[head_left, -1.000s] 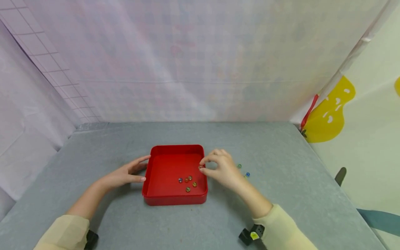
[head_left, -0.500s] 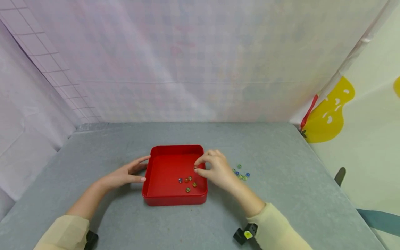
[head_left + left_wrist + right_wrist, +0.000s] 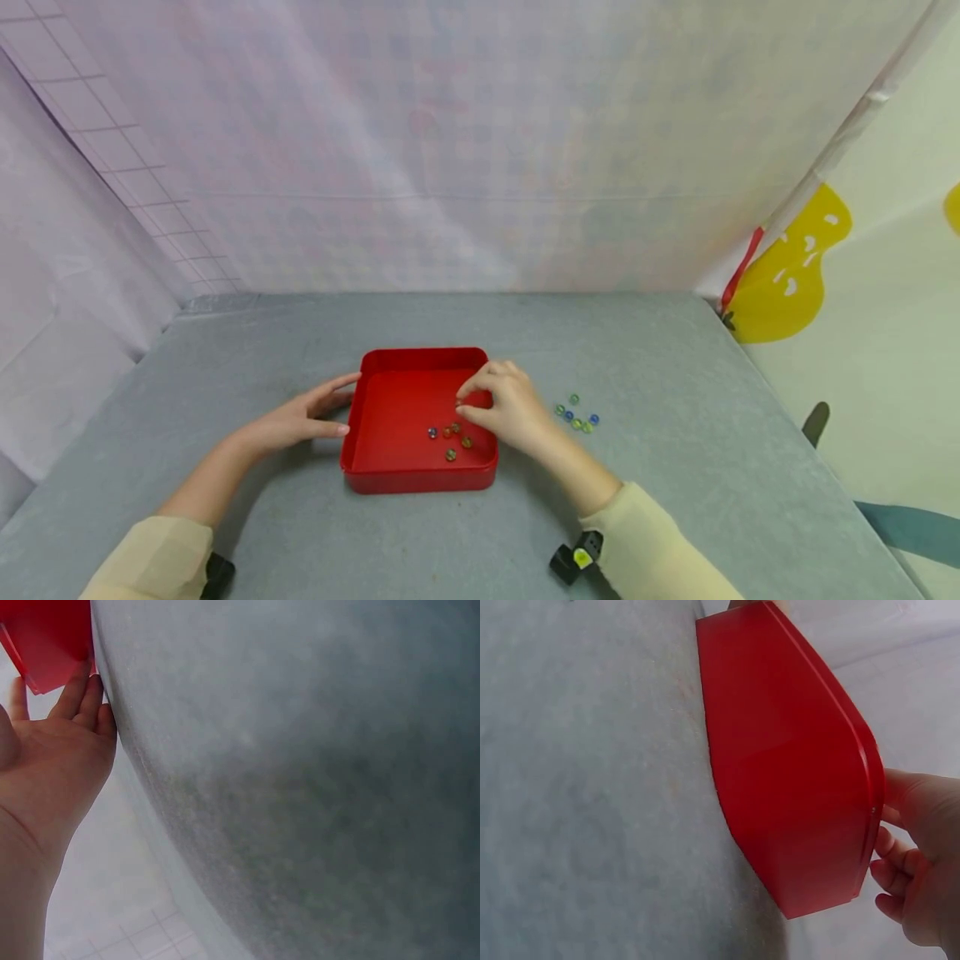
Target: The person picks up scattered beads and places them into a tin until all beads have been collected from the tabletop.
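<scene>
Right grip (image 3: pixel 504 408): pinching glass marble (image 3: pixel 459 403) above red tray (image 3: pixel 420 482), toward 3 o'clock; likely light, hard, slippery; hold at equator. Left grip (image 3: pixel 315 414): spread, touching 9 o'clock wall.

Shows plain red on the tray (image 3: pixel 393 400); mottled grey on the tabletop (image 3: pixel 300 533); green and blue on the loose marbles (image 3: pixel 574 400); orange, yellowish and violet-blue on the inner marbles (image 3: pixel 467 442); plain cream on the sleeves (image 3: pixel 663 546); faint checks on the pale backdrop (image 3: pixel 480 142); white-flecked yellow on the printed shape (image 3: pixel 783 304).
</scene>
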`<state>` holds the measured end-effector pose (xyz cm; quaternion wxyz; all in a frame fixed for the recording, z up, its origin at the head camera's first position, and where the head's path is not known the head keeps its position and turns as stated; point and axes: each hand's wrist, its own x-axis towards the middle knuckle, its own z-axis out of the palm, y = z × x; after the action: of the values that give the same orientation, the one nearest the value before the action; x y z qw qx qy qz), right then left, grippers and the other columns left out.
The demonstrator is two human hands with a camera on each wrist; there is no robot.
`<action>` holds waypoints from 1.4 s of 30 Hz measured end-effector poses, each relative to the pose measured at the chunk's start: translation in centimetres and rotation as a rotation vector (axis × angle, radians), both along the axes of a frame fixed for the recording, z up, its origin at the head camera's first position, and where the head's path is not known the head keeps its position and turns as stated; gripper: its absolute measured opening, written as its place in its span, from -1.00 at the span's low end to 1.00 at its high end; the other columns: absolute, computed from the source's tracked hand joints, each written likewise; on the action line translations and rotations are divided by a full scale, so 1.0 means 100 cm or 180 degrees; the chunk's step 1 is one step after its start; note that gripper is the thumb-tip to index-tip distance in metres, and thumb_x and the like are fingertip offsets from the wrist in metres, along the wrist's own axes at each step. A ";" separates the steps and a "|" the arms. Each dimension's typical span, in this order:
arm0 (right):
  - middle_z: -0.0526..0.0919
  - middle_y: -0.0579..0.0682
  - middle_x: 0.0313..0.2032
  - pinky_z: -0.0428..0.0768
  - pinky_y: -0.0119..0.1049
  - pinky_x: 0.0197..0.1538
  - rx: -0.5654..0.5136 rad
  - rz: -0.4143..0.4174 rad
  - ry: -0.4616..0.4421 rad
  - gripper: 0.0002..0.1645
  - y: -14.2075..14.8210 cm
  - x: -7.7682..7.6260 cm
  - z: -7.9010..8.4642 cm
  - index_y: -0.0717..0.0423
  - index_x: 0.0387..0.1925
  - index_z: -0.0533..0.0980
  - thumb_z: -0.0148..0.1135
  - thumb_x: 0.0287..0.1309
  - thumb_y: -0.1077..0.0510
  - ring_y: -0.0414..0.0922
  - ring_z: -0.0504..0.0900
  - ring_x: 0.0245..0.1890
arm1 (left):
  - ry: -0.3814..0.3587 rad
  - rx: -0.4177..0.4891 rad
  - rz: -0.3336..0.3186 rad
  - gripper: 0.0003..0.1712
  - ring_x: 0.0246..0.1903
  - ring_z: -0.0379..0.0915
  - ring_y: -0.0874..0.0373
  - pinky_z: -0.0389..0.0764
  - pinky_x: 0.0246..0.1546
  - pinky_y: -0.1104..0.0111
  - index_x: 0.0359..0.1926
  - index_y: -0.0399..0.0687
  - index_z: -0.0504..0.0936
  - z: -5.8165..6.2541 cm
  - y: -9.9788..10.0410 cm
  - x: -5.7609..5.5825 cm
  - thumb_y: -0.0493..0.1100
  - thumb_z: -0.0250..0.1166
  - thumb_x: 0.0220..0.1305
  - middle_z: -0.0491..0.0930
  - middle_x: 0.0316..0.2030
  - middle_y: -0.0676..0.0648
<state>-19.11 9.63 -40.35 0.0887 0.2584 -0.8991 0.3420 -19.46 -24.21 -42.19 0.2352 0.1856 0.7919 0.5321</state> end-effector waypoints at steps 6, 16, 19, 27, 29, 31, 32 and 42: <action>0.54 -0.17 -0.32 0.35 -0.11 0.01 -0.0016 0.0036 0.0041 -0.87 -0.003 -0.003 -0.004 -0.07 -0.35 0.67 0.47 0.00 0.11 -0.17 0.41 -0.18 | -0.0014 0.0009 0.0005 -0.10 0.38 -0.10 -0.27 0.19 0.19 -0.18 0.50 0.01 -0.03 0.000 0.000 0.000 -0.15 0.27 0.28 0.01 0.42 -0.32; 0.50 -0.21 -0.34 0.35 -0.13 -0.03 0.0035 0.0060 0.0092 -0.87 -0.009 -0.006 -0.005 -0.07 -0.34 0.68 0.46 0.01 0.09 -0.18 0.40 -0.22 | -0.0054 0.0014 -0.0014 -0.09 0.38 -0.13 -0.28 0.21 0.18 -0.17 0.51 -0.01 -0.05 0.001 0.000 0.000 -0.15 0.27 0.29 0.00 0.42 -0.33; 0.48 -0.23 -0.35 0.35 -0.14 -0.04 0.0033 0.0054 0.0089 -0.87 -0.011 -0.007 -0.006 -0.07 -0.34 0.68 0.46 0.01 0.10 -0.19 0.39 -0.24 | -0.0049 0.0011 -0.0024 -0.10 0.38 -0.14 -0.28 0.19 0.19 -0.18 0.51 0.00 -0.05 0.001 -0.001 -0.001 -0.16 0.26 0.30 -0.01 0.42 -0.33; 0.47 -0.25 -0.36 0.33 -0.15 0.00 0.0051 0.0010 0.0049 -0.89 -0.014 -0.009 -0.010 -0.10 -0.36 0.68 0.46 0.01 0.08 -0.20 0.38 -0.23 | -0.0055 0.0030 -0.0031 -0.09 0.38 -0.14 -0.29 0.22 0.17 -0.17 0.50 -0.01 -0.05 0.001 0.000 0.000 -0.15 0.27 0.29 -0.01 0.42 -0.33; 0.47 -0.24 -0.36 0.33 -0.15 0.00 0.0054 0.0006 0.0053 -0.89 -0.015 -0.010 -0.011 -0.09 -0.37 0.68 0.47 0.01 0.08 -0.20 0.38 -0.22 | -0.0086 0.0039 -0.0010 -0.09 0.38 -0.13 -0.27 0.23 0.18 -0.15 0.50 0.01 -0.04 0.002 0.000 0.001 -0.15 0.27 0.28 -0.01 0.42 -0.32; 0.47 -0.23 -0.36 0.33 -0.16 -0.01 0.0054 0.0000 0.0058 -0.89 -0.015 -0.010 -0.011 -0.09 -0.37 0.68 0.47 0.00 0.08 -0.19 0.38 -0.22 | -0.0073 0.0042 -0.0021 -0.09 0.38 -0.13 -0.28 0.24 0.17 -0.15 0.50 0.00 -0.05 0.002 0.000 0.001 -0.15 0.27 0.28 -0.01 0.42 -0.33; 0.48 -0.22 -0.36 0.33 -0.16 -0.01 0.0055 -0.0003 0.0058 -0.89 -0.015 -0.010 -0.012 -0.09 -0.37 0.68 0.47 0.01 0.08 -0.19 0.38 -0.22 | -0.0059 0.0043 -0.0033 -0.09 0.38 -0.14 -0.29 0.24 0.17 -0.15 0.51 -0.02 -0.05 0.002 0.000 0.000 -0.16 0.27 0.29 -0.02 0.42 -0.34; 0.49 -0.18 -0.33 0.33 -0.13 0.02 0.0065 -0.0008 0.0045 -0.87 -0.016 -0.010 -0.011 -0.07 -0.35 0.67 0.46 0.01 0.07 -0.18 0.38 -0.20 | -0.0050 0.0060 -0.0032 -0.10 0.38 -0.13 -0.29 0.26 0.16 -0.14 0.51 -0.01 -0.05 0.000 0.000 0.000 -0.16 0.26 0.29 -0.01 0.42 -0.33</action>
<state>-20.11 8.07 -41.45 0.0929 0.2606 -0.9022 0.3308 -19.48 -24.25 -42.22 0.2424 0.1877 0.7840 0.5398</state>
